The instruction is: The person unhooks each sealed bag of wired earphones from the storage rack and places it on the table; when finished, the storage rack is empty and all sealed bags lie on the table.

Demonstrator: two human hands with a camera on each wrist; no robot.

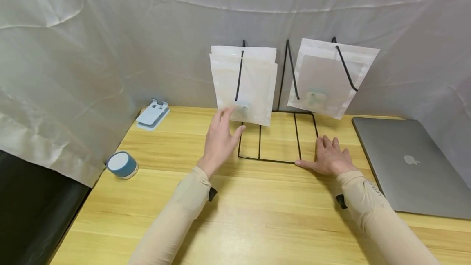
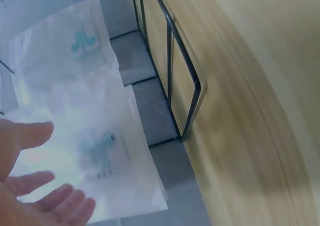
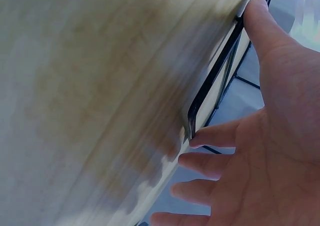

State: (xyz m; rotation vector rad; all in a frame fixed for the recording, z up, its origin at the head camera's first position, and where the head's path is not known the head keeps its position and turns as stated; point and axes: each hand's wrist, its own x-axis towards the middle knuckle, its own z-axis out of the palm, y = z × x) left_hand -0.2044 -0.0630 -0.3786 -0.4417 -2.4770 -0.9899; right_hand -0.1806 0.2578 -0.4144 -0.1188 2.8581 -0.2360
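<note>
white pouches (image 1: 257,87) are hung, at least two deep, on the left hook (image 1: 239,75) of a black wire rack (image 1: 259,159) set on a wooden table (image 1: 257,224), with a pale blue-green print seen near their lower edge. a left hand (image 1: 220,138) is held up just in front of their lower left part, its fingers extended and its thumb spread away to the right; whether the pouches are touched by the fingertips cannot be told.

a right hand (image 1: 329,158) is laid at the near right corner of the rack, fingers stretched and fanned out, with the thumb rested on the near bar and the index fingertip set against the corner.

another white pouch (image 1: 320,72) is hung at a tilt from the right hook (image 1: 344,68), a greenish figure shown through its lower part. between the two, a middle hook (image 1: 292,68) is pointed toward the near side.

to the right, a grey laptop (image 1: 390,154) is placed with its lid closed. to the far left, a pale blue phone stand (image 1: 152,113) is seen, and nearer, a round blue object (image 1: 122,165) with a white top. the far side is lined by grey cloth (image 1: 147,23). both arms are covered by beige sleeves (image 1: 176,216).
</note>
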